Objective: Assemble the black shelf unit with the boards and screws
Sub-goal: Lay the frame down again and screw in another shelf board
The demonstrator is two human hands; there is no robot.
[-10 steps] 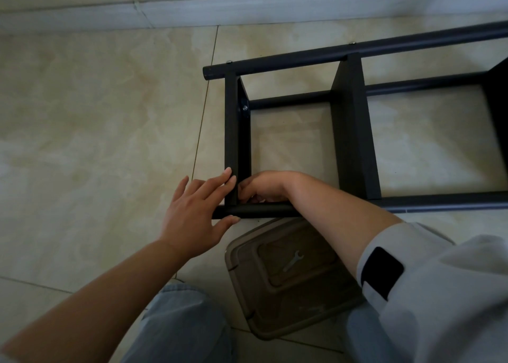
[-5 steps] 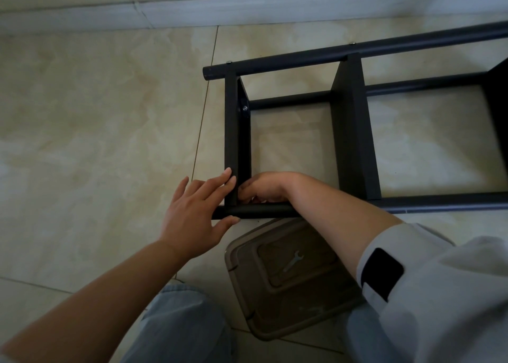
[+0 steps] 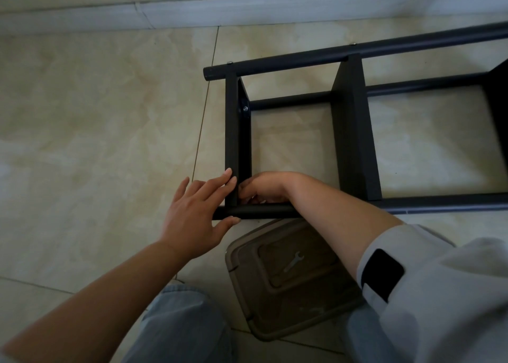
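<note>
Shelf unit (image 3: pixel 354 132), black, lay on its side on the pale tiled floor (image 3: pixel 96 121), reaching from the middle of the view out past the right edge. Three round bars showed: one far, one near, one lower between them. Three upright boards crossed them, the third cut by the right edge. One silver screw head (image 3: pixel 244 108) sat on the inner face of the end board, and two more small ones showed on top of the far bar.

At the near left corner of the frame, the left hand (image 3: pixel 196 214) lay with straight fingers against the outside of the end board, thumb under the near bar, gripping nothing. The right hand (image 3: pixel 262 188) reached inside that corner with fingers curled downward; whether they pinched anything could not be told.

One brownish plastic box lid (image 3: pixel 291 280) lay just below the near bar, between the person's knees in light jeans, with one small wrench (image 3: pixel 294 261) on it. Bare tile stretched wide to the left of the frame, up to the baseboard (image 3: pixel 192 11) along the top.
</note>
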